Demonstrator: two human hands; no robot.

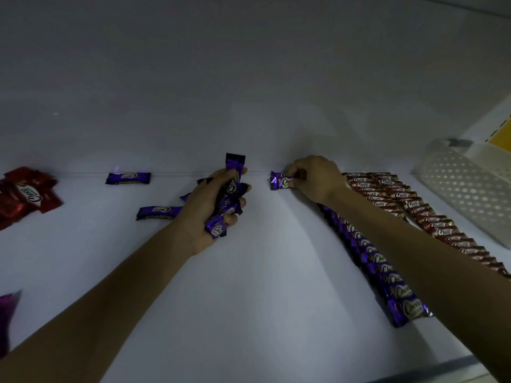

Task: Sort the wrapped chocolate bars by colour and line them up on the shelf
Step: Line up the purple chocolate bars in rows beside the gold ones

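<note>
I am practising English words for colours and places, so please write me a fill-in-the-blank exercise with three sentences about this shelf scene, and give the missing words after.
1. The left hand holds a bunch of bars wrapped in ____.
2. The right hand sets one purple bar against the ____ wall of the shelf.
3. Beside the finished purple row, on its right, lies a row of ____ bars.

Missing words: purple; back; red
</note>
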